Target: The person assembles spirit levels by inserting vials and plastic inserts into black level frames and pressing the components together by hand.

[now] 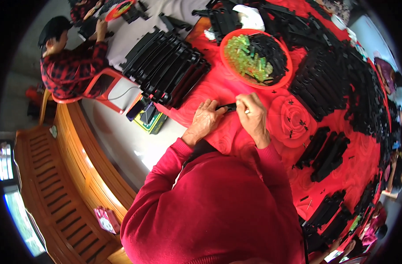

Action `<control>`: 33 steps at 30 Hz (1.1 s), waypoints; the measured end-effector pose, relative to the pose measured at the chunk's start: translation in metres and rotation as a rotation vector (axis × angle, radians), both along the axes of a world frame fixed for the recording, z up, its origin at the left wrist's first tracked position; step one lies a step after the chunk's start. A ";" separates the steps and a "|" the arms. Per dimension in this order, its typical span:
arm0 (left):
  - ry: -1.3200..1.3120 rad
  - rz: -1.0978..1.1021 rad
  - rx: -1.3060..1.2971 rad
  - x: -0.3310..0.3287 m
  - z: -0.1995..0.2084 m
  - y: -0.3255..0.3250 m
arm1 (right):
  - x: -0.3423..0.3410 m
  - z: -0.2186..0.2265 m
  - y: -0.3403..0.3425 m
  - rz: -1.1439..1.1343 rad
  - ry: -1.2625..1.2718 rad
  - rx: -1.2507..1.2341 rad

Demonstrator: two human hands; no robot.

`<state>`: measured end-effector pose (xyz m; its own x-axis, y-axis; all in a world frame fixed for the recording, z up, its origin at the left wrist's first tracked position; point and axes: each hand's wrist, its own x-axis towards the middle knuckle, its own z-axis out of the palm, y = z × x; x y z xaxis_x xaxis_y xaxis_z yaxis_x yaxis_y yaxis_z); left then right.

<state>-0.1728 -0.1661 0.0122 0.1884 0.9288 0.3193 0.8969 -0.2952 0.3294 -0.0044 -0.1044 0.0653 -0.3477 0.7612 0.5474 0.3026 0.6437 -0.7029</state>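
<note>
My left hand [205, 119] lies low over the red patterned cloth, its thumb and fingers closed on one end of a small black plastic part [227, 107]. Close by on the right, my right hand [252, 115] is curled in a fist at the part's other end. A pale, rounded tip [247, 111] pokes out of that fist; the rest of this thing is hidden by the fingers. Just beyond both hands stands a red-orange basin [289, 72], holding yellow-green translucent pieces [245, 57] on its left and thin black strips [271, 55] on its right.
A stack of long black plastic parts [166, 66] rises at the far left of the table. More black parts [319, 81] pile up on the right, with smaller bundles [326, 154] nearer. A person in a checked shirt [71, 66] sits at left, by a wooden bench [56, 176].
</note>
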 end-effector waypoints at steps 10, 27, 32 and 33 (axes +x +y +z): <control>0.014 -0.193 -0.019 0.015 0.009 -0.008 | 0.049 -0.022 -0.039 0.040 -0.573 -0.009; -0.001 -0.200 0.088 0.023 0.004 -0.007 | 0.045 -0.047 -0.042 0.032 -0.526 0.097; 0.096 -0.222 0.019 0.030 0.013 -0.009 | 0.053 -0.048 -0.045 0.008 -0.536 0.115; 0.095 -0.220 0.021 0.034 0.019 -0.012 | 0.057 -0.047 -0.046 -0.005 -0.558 0.141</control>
<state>-0.1384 -0.1785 0.0308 0.4157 0.8554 0.3089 0.8368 -0.4928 0.2386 0.0528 -0.1503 0.0179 -0.6100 0.6961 0.3786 0.6060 0.7177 -0.3432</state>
